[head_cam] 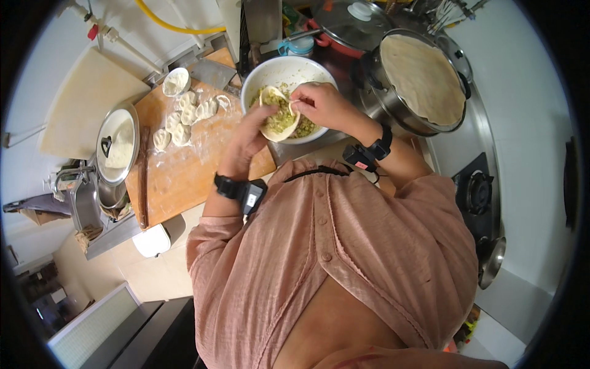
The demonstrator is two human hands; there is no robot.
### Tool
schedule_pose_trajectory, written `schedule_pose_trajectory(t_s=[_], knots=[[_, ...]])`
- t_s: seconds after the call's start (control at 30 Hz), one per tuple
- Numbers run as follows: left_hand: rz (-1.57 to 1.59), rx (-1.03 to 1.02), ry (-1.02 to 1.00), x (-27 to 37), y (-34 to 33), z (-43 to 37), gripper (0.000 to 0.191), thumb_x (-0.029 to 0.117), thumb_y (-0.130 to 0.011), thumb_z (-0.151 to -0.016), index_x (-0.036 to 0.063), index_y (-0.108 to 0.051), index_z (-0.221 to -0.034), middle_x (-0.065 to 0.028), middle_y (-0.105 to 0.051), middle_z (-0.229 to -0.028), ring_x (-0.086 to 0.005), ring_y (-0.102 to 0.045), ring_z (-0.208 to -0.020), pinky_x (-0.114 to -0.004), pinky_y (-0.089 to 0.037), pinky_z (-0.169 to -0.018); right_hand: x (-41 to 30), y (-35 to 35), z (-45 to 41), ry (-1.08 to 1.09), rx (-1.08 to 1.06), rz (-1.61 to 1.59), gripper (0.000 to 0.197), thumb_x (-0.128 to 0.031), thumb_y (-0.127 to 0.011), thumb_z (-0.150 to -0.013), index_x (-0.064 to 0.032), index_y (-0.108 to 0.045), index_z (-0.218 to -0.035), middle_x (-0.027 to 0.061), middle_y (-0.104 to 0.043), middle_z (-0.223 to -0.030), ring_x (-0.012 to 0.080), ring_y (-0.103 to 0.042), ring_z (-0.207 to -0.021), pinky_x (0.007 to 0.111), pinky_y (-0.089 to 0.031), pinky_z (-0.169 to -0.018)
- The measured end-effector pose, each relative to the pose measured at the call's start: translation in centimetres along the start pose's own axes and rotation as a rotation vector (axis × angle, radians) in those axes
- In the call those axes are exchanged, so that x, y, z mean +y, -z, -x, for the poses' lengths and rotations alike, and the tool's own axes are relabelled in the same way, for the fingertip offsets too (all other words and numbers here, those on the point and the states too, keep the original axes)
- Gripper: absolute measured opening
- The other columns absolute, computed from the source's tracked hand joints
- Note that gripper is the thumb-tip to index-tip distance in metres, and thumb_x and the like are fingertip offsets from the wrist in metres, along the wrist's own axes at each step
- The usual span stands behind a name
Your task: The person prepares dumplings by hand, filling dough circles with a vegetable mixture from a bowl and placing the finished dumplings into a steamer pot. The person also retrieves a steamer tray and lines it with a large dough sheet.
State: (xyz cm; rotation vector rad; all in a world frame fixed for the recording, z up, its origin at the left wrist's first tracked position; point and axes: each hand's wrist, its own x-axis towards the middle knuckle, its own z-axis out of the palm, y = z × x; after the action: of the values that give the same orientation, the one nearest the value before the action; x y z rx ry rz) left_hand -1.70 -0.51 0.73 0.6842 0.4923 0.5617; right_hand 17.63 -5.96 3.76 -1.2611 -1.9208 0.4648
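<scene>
Over a white bowl (pixel 289 64) of chopped green filling (pixel 306 127), my left hand (pixel 251 131) holds a round dough wrapper (pixel 278 137) with green filling heaped on it. The thumb of that hand lies over the filling. My right hand (pixel 318 102) pinches the wrapper's right edge between thumb and fingers. The wrapper is still unsealed, its filling showing. To the left, several shaped dumplings (pixel 181 134) sit in a group on a floured wooden board (pixel 203 159).
A small bowl of flour (pixel 176 82), a cleaver (pixel 212 73) and a rolling pin (pixel 144 177) are on the board. A metal bowl with a glass lid (pixel 118 143) stands left. At right are a steamer pot with a dough sheet (pixel 421 78) and a red lidded pot (pixel 341 45).
</scene>
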Motion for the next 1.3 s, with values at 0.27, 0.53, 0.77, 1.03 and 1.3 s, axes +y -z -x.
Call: schedule_pose_trajectory(t_s=[0.27, 0.53, 0.77, 1.03, 1.3], knots=[[0.114, 0.098, -0.063, -1.4, -0.9, -0.6, 0.034, 0.018, -0.051, -0.092, 0.0031, -0.045, -0.122, -0.0136, -0.057, -0.111, -0.0258, -0.062, -0.094, -0.039, -0.058, -0.073, 1.2, -2.2, 0.9, -0.183, 0.152, -0.159, 0.019, -0.014, -0.066, -0.08, 0.0019, -0.061, -0.088, 0.0082, -0.065, -0.075, 0.0146, -0.062, -0.065, 0.029, -0.05, -0.061], [0.091, 0.15, -0.053, -1.4, -0.4, -0.6, 0.028, 0.012, -0.055, -0.089, 0.0022, -0.05, -0.115, -0.0118, -0.059, -0.106, -0.0239, -0.062, -0.09, -0.037, -0.057, -0.072, -0.5, -0.5, 0.6, -0.46, -0.026, -0.476, 0.02, -0.008, -0.061, -0.085, 0.0023, -0.063, -0.101, 0.0041, -0.063, -0.072, 0.0075, -0.057, -0.057, 0.022, -0.045, -0.049], [0.077, 0.158, -0.061, -2.1, -0.1, -0.7, 0.028, 0.012, -0.056, -0.088, 0.0034, -0.051, -0.114, -0.0105, -0.06, -0.105, -0.0228, -0.061, -0.091, -0.039, -0.056, -0.073, -0.7, -0.7, 0.6, -0.019, -0.054, 0.136, 0.018, -0.011, -0.061, -0.081, 0.0012, -0.062, -0.095, 0.017, -0.063, -0.083, 0.0287, -0.063, -0.076, 0.033, -0.05, -0.066], [0.023, 0.185, -0.077, -2.4, 0.0, -1.0, 0.029, 0.01, -0.056, -0.088, 0.002, -0.05, -0.115, -0.012, -0.06, -0.104, -0.0246, -0.063, -0.087, -0.037, -0.058, -0.067, -1.7, -0.2, 0.9, 0.184, -0.159, 0.437, 0.017, -0.008, -0.056, -0.081, -0.0011, -0.057, -0.096, 0.0145, -0.058, -0.08, 0.0312, -0.06, -0.077, 0.037, -0.051, -0.067], [-0.01, 0.166, -0.118, -1.8, -1.1, -0.2, 0.034, 0.006, -0.054, -0.086, 0.0012, -0.047, -0.119, -0.0133, -0.059, -0.106, -0.0247, -0.063, -0.086, -0.038, -0.058, -0.066, -1.7, 0.0, 0.5, -0.226, -0.025, 0.089, 0.042, -0.014, -0.07, -0.076, 0.0006, -0.052, -0.111, 0.0132, -0.063, -0.083, 0.0249, -0.063, -0.075, 0.031, -0.05, -0.066]])
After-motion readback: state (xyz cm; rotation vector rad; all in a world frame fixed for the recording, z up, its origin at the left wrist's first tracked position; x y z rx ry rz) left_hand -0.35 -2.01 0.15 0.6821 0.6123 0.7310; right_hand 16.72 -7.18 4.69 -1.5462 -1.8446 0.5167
